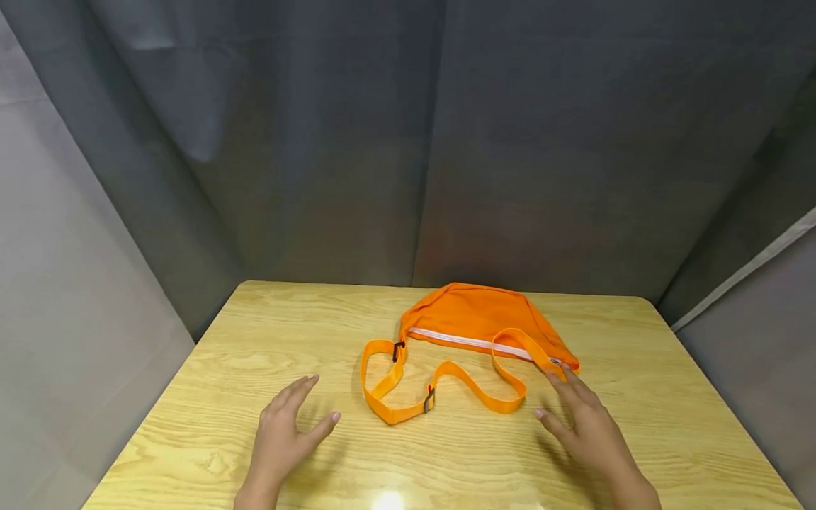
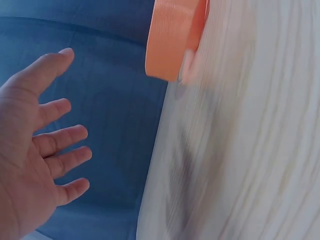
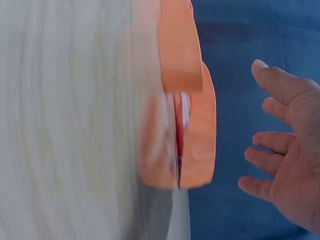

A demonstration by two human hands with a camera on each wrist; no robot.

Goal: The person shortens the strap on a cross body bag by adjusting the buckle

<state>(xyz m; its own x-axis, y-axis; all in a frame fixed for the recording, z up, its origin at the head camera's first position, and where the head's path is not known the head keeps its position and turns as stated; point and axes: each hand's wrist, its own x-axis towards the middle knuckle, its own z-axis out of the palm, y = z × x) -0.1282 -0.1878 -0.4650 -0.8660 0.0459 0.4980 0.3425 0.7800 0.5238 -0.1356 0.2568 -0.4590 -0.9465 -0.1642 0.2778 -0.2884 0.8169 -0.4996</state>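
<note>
An orange waist bag (image 1: 478, 312) lies toward the back of the table, its white zipper (image 1: 452, 338) facing the front. Its lighter orange strap (image 1: 468, 382) loops loosely in front of it, with dark buckles (image 1: 429, 401) on it. My left hand (image 1: 280, 439) hovers to the left of the strap, fingers spread, holding nothing. On the other side, my right hand (image 1: 586, 425) is just in front of the bag's right corner, fingers extended, and grips nothing. The left wrist view shows that palm beside a piece of strap (image 2: 170, 40). Bag and strap (image 3: 182, 55) appear beside the right palm.
The wooden table (image 1: 210, 411) has a glossy surface with a bright reflection near its front. Dark grey curtains (image 1: 331, 142) hang behind it, and lighter grey panels (image 1: 83, 283) stand at both sides.
</note>
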